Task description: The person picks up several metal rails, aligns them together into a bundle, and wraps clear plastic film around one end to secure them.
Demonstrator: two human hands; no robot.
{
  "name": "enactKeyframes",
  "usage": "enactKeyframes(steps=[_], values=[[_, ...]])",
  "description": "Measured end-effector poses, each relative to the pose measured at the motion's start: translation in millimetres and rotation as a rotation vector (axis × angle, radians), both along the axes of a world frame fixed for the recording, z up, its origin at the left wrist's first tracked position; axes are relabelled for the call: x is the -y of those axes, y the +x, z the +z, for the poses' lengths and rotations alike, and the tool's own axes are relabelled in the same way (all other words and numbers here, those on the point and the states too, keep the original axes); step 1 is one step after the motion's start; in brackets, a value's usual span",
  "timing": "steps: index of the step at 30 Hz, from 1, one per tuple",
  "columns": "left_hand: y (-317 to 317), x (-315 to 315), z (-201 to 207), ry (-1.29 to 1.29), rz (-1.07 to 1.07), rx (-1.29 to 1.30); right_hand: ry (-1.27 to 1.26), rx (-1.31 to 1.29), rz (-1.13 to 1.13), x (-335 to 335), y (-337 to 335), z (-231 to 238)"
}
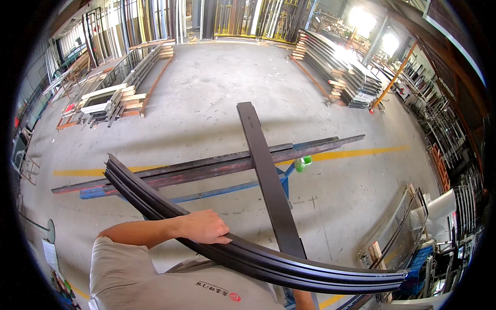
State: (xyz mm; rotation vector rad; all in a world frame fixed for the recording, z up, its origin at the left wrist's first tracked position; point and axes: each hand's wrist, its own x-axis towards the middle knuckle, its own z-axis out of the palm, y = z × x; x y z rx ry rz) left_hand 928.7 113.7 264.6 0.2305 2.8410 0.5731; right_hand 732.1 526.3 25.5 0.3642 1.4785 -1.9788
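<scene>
My left hand point(205, 226) is closed around a long, dark, grooved metal profile point(305, 271), near the middle of its length. The profile crosses in front of my body from upper left to lower right and looks curved here. Below its right part, a bit of my right arm point(304, 298) shows. The profile hides the fingers on that side, so their hold cannot be told. Beyond it, a flat dark metal bar point(266, 175) points away from me, lying across the dark rails point(206, 173) of a blue stand point(217, 192).
A green-and-white object point(303, 164) is at the stand's right side. Stacked frames with wooden spacers stand at far left point(111, 98) and far right point(341, 70). Upright profiles point(243, 18) line the back. Glass panels and frames point(398, 222) lean at right. A yellow line point(356, 153) crosses the floor.
</scene>
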Motion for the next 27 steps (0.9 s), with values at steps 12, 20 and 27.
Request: enactKeyframes(steps=[12,20,27], values=[[-7,11,0,-0.011,-0.051,0.022,0.076,-0.056,0.066,21,4,53],[-6,12,1,-0.017,-0.042,-0.007,0.148,-0.210,0.174,12,9,54],[-2,19,-6,-0.006,-0.046,0.008,-0.155,-0.188,0.076,1,16,19]])
